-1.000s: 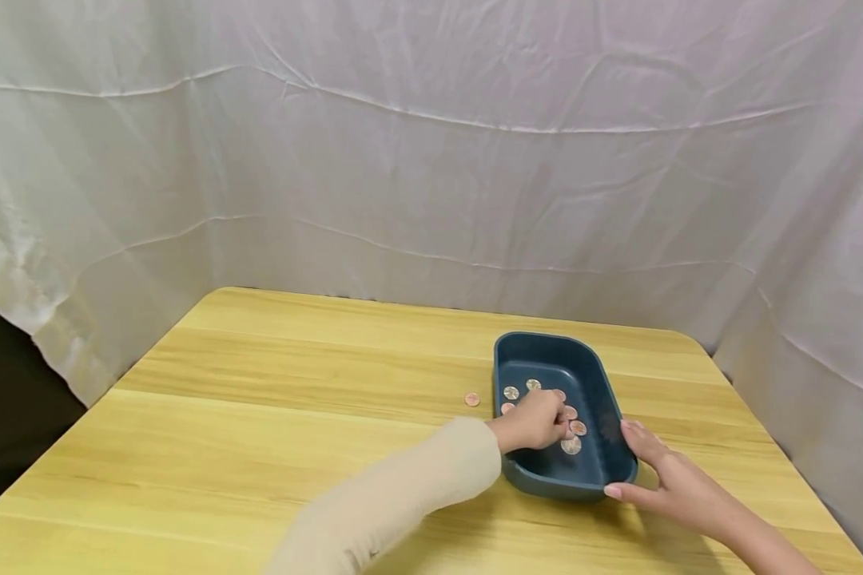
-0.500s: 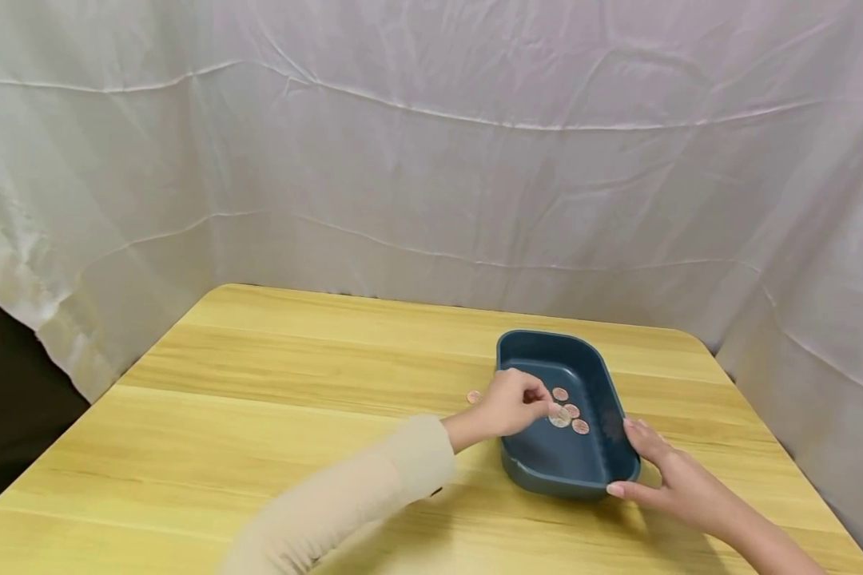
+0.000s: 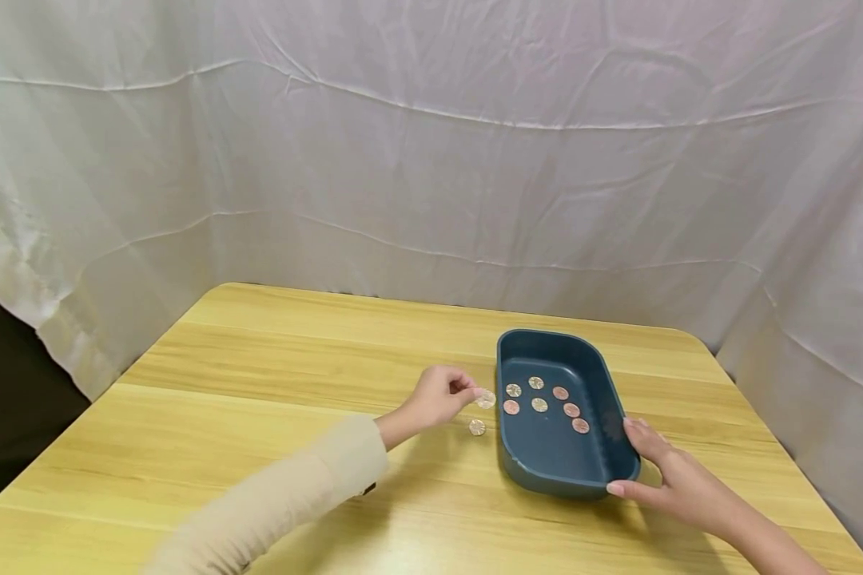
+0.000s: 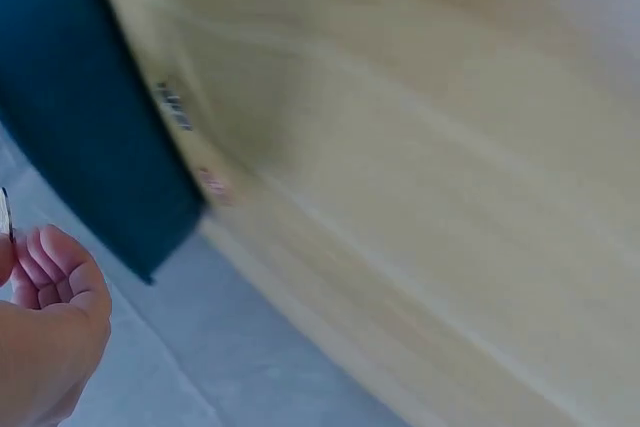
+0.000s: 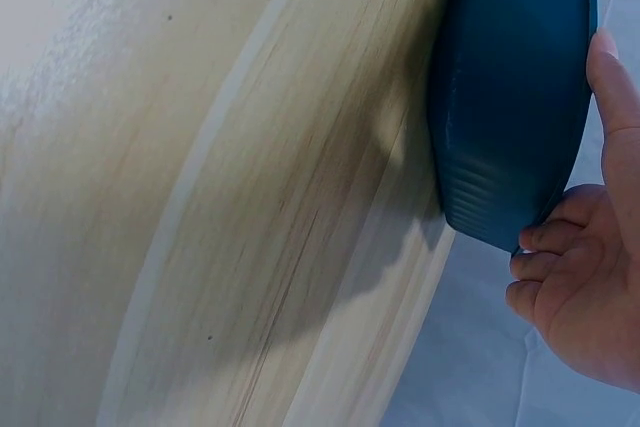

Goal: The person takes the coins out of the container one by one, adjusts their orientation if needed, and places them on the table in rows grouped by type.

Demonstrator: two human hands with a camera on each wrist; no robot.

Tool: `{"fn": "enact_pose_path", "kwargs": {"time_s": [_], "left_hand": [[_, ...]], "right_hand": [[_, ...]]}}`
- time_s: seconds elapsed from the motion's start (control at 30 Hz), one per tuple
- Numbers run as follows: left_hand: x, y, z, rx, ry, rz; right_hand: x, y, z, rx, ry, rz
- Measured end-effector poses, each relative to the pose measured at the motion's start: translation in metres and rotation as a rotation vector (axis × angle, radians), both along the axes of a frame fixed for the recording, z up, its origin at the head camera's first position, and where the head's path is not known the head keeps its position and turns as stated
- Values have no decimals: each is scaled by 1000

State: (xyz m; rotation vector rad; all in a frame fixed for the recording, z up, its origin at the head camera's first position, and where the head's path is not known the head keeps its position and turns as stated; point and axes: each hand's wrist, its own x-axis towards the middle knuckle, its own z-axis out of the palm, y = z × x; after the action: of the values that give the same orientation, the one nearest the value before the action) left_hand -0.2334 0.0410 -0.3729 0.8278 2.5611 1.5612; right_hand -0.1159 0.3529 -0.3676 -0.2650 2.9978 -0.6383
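My left hand point(image 3: 439, 397) pinches a silver coin point(image 3: 485, 398) between thumb and fingertips, just outside the left wall of a dark blue tray point(image 3: 575, 475). In the left wrist view that coin point(image 4: 6, 213) shows edge-on at the frame's border. Below the hand, another silver coin point(image 3: 478, 427) lies on the table, and a blurred reddish coin point(image 4: 212, 185) lies farther along beside the tray. Several silver and copper coins are spread inside the tray, among them a copper coin point(image 3: 580, 426). My right hand point(image 3: 672, 479) grips the tray's near right corner.
The tray stands on a wood-grain table point(image 3: 259, 447) toward its right side. A pale cloth point(image 3: 431, 200) hangs behind and around the table. The table's far edge point(image 3: 417, 302) runs close to the cloth.
My left hand has moved left, out of the tray, carrying a silver coin picked up from inside it. Coins its arm covered are now visible. My right hand has stayed on the tray.
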Motion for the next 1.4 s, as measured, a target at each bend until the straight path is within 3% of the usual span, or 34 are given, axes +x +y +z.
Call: {"fn": "enact_pose_path", "kwargs": {"time_s": [0.3,0.47,0.67,0.83,1.13,1.4], "left_hand": [[-9,-27,-29,-96,-157,17],[-9,-33,-36,-150,-226,27],[-10,-29,-34,-249,-203,42],[-9,-25,-28,-327,-250,90],[-5,-20,-23,-361,-286,172],[-5,-19,-21,-357,-308,183]], "right_hand": [[0,0,0,-4,-6,-6],[0,0,0,11,4,-4],[1,0,0,10,10,-4],[1,0,0,0,-1,-5],[1,0,0,22,44,7],[1,0,-1,17,39,8]]}}
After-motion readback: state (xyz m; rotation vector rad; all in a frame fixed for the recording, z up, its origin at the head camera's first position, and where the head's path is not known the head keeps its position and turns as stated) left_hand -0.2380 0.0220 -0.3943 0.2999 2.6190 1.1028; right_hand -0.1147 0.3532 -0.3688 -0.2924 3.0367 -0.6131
